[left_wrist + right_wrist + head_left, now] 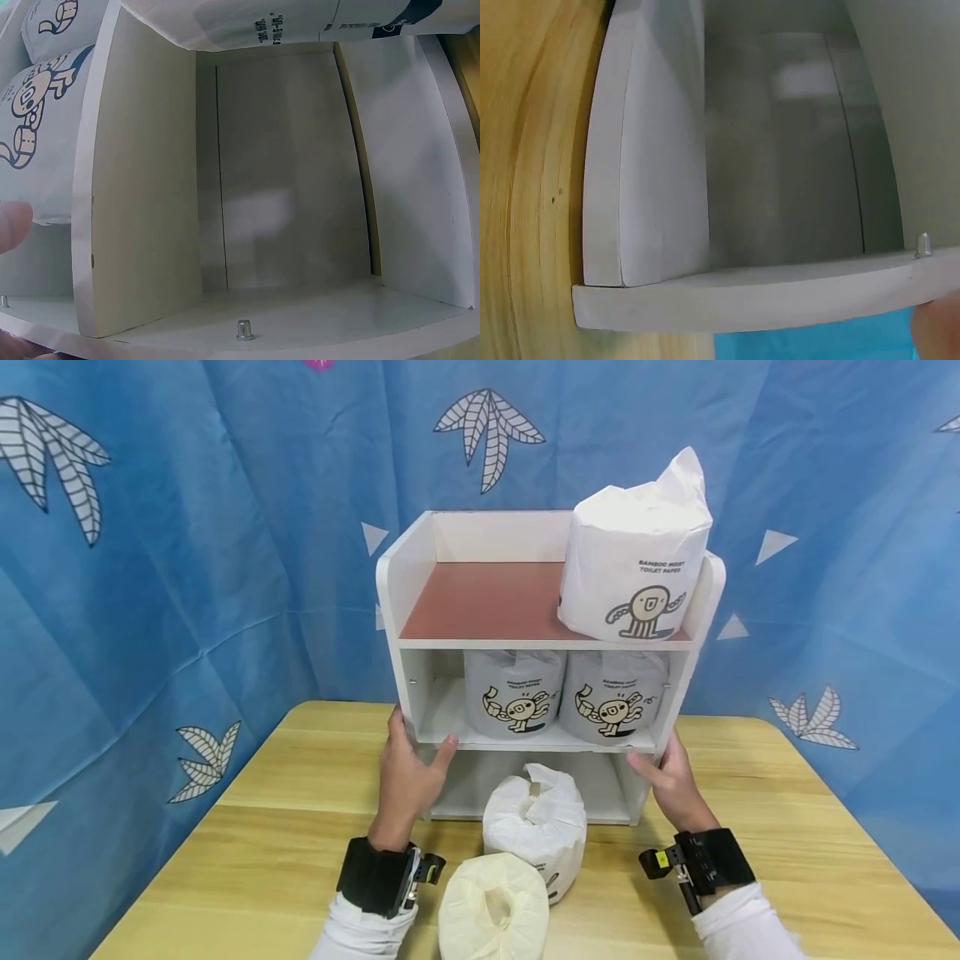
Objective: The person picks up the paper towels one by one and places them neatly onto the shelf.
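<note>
Step in hand: holding the shelf unit (pixel 543 644) by its 2 sides; judged to be steadying or positioning it.
Next move: judged to call for equal force from the 2 hands, with the unit held level so that the stored rolls do not slide.
Caution: the top roll (pixel 636 560) sits high at the right end; a sharp tilt could topple it.
Left hand (pixel 412 777): grasping the left side panel; thumb at the front edge, fingers along the outer face.
Right hand (pixel 675 785): grasping the right side panel at about the same height; thumb toward the front, other fingers partly hidden.
Shelf unit position: at the rear of the bench (pixel 247 860), before the blue curtain (pixel 300 552); full seating of the base cannot be confirmed.
Shelf levels: 3 (1 open top, 1 middle compartment, 1 lower compartment).
Rolls, total visible: 5.
Top level: 1 wrapped roll, upright.
Middle compartment: 2 wrapped rolls, left roll (pixel 517 697) and right roll (pixel 615 697), side by side.
Bench, before the lower compartment: 2 rolls, white roll (pixel 540 847) and cream roll (pixel 495 939); the cream roll is nearer the person and overlaps the white roll in view; contact cannot be confirmed.
Wrist straps: 2, black, left strap (pixel 373 875) and right strap (pixel 717 858), 1 per wrist.
</note>
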`<state>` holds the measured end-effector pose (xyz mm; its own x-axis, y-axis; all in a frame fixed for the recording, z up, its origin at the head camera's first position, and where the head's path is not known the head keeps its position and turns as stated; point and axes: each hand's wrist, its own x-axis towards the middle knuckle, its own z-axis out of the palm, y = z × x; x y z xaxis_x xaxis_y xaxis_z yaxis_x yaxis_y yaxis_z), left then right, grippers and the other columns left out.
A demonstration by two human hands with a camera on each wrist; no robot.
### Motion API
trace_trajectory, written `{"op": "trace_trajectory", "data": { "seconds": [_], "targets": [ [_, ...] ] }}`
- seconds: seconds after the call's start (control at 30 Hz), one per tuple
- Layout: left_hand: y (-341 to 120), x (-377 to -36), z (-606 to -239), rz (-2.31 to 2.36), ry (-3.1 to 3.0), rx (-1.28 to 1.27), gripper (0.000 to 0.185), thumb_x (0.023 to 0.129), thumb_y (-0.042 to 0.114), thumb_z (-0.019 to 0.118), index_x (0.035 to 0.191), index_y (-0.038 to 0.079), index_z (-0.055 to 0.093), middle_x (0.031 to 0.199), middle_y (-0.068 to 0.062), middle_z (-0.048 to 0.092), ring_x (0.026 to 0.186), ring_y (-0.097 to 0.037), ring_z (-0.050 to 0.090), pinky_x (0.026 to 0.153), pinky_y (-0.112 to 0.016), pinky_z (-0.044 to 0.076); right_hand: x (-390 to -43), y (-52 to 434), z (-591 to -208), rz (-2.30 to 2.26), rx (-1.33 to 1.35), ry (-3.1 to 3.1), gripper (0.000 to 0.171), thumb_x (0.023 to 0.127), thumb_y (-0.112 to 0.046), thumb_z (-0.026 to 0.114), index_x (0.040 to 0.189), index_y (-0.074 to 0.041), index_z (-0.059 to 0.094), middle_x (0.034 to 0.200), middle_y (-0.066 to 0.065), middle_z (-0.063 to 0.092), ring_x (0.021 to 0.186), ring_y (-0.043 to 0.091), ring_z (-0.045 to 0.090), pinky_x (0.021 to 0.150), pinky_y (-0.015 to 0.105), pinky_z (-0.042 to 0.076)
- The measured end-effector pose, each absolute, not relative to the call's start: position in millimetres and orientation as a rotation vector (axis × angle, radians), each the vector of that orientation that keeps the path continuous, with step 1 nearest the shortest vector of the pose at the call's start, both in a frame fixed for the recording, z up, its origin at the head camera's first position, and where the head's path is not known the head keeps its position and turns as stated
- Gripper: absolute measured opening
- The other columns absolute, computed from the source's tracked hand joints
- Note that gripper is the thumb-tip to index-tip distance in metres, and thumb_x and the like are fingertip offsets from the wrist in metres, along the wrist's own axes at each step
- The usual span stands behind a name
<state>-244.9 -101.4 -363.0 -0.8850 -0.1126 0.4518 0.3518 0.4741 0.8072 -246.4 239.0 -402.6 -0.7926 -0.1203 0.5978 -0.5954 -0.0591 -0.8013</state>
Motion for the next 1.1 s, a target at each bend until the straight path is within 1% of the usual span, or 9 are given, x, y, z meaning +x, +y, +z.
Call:
{"op": "trace_trajectory", "data": {
  "seconds": [0.13,0.23,0.37,0.43,0.53,0.67,0.77,0.97,1.1],
  "targets": [
    [-103,-242,-365,-1.39,-2.294,-0.181,0.087,0.088,0.025,0.072,0.152,0.003,0.018,0.138,-0.025,0.044,0.123,-0.043,0.046,0.099,-0.061,0.037,-245,235,-406,1.918,0.669,-1.901,0.073,0.091,0.013,0.052,0.152,-0.013,0.023,0.132,0.0,0.049,0.116,0.013,0.052,0.096,0.023,0.043],
    [-103,-241,-367,-1.395,-2.294,-0.183,0.086,0.088,0.025,0.072,0.152,0.004,0.019,0.138,-0.024,0.045,0.123,-0.042,0.046,0.099,-0.061,0.037,-245,233,-408,1.884,0.569,-1.946,0.065,0.094,0.009,0.052,0.15,-0.013,0.028,0.128,0.0,0.05,0.107,0.011,0.054,0.087,0.02,0.045],
    [-103,-240,-369,-1.398,-2.291,-0.193,0.085,0.088,0.026,0.072,0.152,0.004,0.02,0.138,-0.023,0.045,0.123,-0.041,0.047,0.099,-0.061,0.037,-244,231,-411,1.777,0.416,-2.044,0.057,0.101,-0.003,0.046,0.151,-0.021,0.027,0.131,0.001,0.047,0.112,0.01,0.05,0.087,0.018,0.044],
    [-103,-240,-370,-1.393,-2.29,-0.198,0.086,0.088,0.026,0.072,0.152,0.004,0.019,0.138,-0.023,0.045,0.123,-0.041,0.047,0.099,-0.061,0.037,-244,230,-412,1.73,0.346,-2.071,0.055,0.103,-0.008,0.043,0.152,-0.026,0.026,0.134,0.002,0.046,0.118,0.01,0.048,0.091,0.019,0.043],
    [-103,-241,-369,-1.384,-2.288,-0.199,0.086,0.088,0.027,0.071,0.152,0.004,0.019,0.137,-0.023,0.046,0.122,-0.041,0.047,0.098,-0.061,0.037,-246,229,-411,1.669,0.278,-2.096,0.055,0.103,-0.011,0.043,0.152,-0.03,0.026,0.138,0.003,0.044,0.125,0.014,0.044,0.097,0.025,0.042],
    [-100,-244,-364,-1.393,-2.281,-0.202,0.087,0.087,0.029,0.071,0.153,0.005,0.017,0.136,-0.022,0.046,0.122,-0.04,0.047,0.098,-0.061,0.037,-252,231,-409,1.625,0.267,-2.122,0.056,0.103,-0.007,0.042,0.152,-0.029,0.025,0.138,0.007,0.043,0.126,0.017,0.043,0.099,0.035,0.041],
    [-97,-244,-360,-1.438,-2.248,-0.218,0.088,0.087,0.029,0.07,0.153,0.006,0.016,0.137,-0.021,0.045,0.123,-0.037,0.046,0.1,-0.059,0.036,-256,233,-407,1.631,0.268,-2.12,0.057,0.103,-0.006,0.041,0.152,-0.028,0.025,0.139,0.008,0.042,0.126,0.017,0.041,0.1,0.039,0.039],
    [-96,-233,-359,-1.569,-2.169,-0.295,0.087,0.089,0.028,0.07,0.154,0.01,0.015,0.145,-0.016,0.038,0.129,-0.033,0.04,0.105,-0.059,0.029,-258,233,-406,1.651,0.232,-2.114,0.053,0.103,-0.011,0.042,0.151,-0.029,0.027,0.138,0.005,0.043,0.126,0.016,0.042,0.099,0.037,0.039],
    [-98,-213,-363,-1.584,-2.23,-0.281,0.088,0.091,0.03,0.068,0.155,0.008,0.012,0.154,-0.016,0.026,0.138,-0.034,0.029,0.108,-0.059,0.024,-255,231,-410,1.676,0.236,-2.117,0.051,0.103,-0.014,0.043,0.15,-0.028,0.027,0.138,0.002,0.042,0.126,0.015,0.042,0.1,0.037,0.04]
  ]
}}
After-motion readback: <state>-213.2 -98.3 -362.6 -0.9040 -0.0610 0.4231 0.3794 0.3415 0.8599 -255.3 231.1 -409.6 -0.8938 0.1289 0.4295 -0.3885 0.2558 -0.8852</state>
